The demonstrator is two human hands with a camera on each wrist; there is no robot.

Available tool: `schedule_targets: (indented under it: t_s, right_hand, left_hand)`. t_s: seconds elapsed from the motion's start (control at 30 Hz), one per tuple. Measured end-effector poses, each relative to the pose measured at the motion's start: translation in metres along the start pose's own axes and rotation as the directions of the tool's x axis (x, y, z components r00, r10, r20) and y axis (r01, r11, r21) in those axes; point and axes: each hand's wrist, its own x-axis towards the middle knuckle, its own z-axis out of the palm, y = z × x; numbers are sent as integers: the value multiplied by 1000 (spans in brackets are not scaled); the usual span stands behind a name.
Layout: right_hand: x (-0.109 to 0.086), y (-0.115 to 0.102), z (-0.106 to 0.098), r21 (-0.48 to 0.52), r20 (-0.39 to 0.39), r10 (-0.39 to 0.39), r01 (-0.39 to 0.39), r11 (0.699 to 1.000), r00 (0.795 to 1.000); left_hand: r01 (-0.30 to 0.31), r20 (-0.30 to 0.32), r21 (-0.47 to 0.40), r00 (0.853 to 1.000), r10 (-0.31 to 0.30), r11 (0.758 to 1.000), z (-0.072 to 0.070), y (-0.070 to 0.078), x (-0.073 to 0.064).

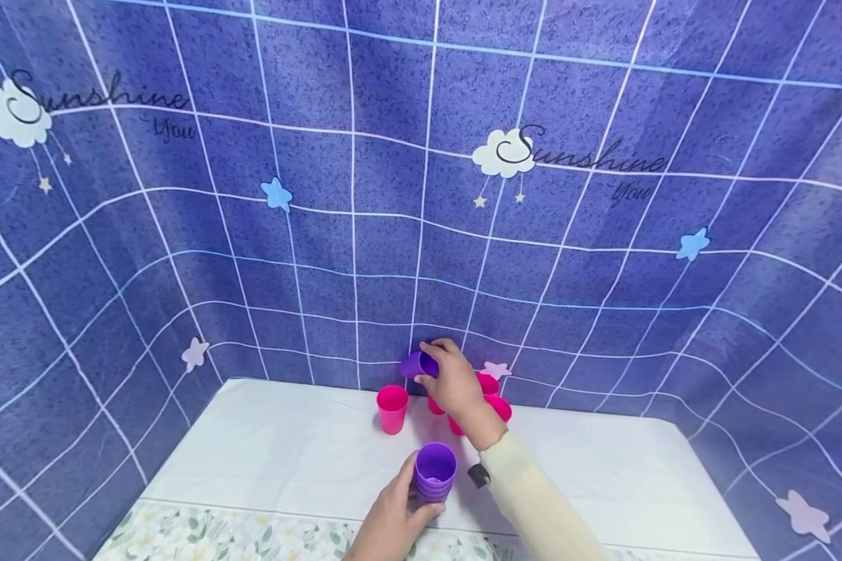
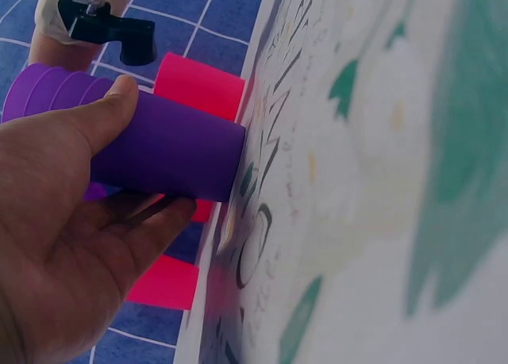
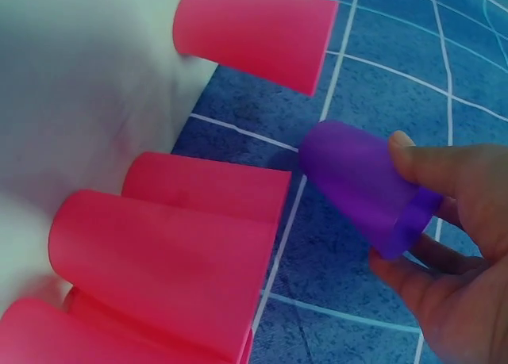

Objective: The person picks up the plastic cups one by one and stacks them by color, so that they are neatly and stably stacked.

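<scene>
Head view: two bare hands work with plastic cups at a table whose top is white, with a floral strip along the near edge. Purple cups are in both hands, and five pink cups can be made out on the table.

The left hand, near the front edge, is wrapped around one stack of nested purple cups, held upright with the mouths up. At least three rims show, but the exact number of cups inside cannot be told. The right hand, farther back, pinches one single purple cup near its mouth, between thumb and fingers. That cup is tilted, its base pointing left, and is raised above the table against the backdrop. The two hands are apart.

One pink cup stands upright by itself, left of the right hand. Four more pink cups stand close together beneath and beside the right forearm, partly hidden by it and by one another.

One cream sleeve covers the right arm, with one small black object at the wrist. Behind hangs a blue gridded backdrop bearing two white clouds, two blue stars and three pale pink stars.
</scene>
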Motion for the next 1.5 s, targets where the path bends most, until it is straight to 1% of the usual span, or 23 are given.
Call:
schedule_targets:
  t_s: [0.2, 0.33, 0.5, 0.67, 0.8, 0.9, 1.03, 1.13, 1.33, 1.5]
  right_hand:
    - [-3, 0, -7, 20, -63, -2, 4, 1000, 998]
    - [-8, -1, -11, 45, -89, 2, 2, 999, 996]
    - [-19, -2, -18, 113, -111, 21, -9, 994, 994]
    - [-31, -4, -24, 171, -190, 28, 5, 985, 981]
    - [-40, -6, -29, 199, -251, 15, 36, 979, 968]
    - [-45, -7, -32, 229, -257, 34, 27, 973, 966]
    - [-53, -10, -37, 264, -240, 90, -24, 964, 967]
    - [-58, -12, -42, 285, -248, 115, -41, 958, 962]
    - [-69, -16, -52, 346, -277, 141, -39, 937, 950]
    - [-77, -18, -59, 396, -308, 155, -21, 918, 939]
  left_hand:
    - [-27, -28, 6, 999, 27, 1000, -1, 1, 1]
    - [-24, -15, -9, 1000, 24, 1000, -1, 1, 1]
    - [-24, -2, -17, 1000, 24, 1000, 0, 1, 0]
    - [-28, -3, -27, 1000, 28, 999, -1, 2, -1]
    - [-26, 2, -33, 1000, 26, 999, -2, 3, -2]
    - [-28, 0, -31, 1000, 28, 999, -3, 4, -3]
    - [-33, -5, -32, 999, 33, 999, -3, 5, -2]
    - [-24, 1, -34, 1000, 24, 999, -3, 4, -1]
    - [-9, 1, -19, 1000, 9, 1000, 0, 0, 2]
    - [-3, 0, -12, 1000, 3, 1000, 1, -1, 2]
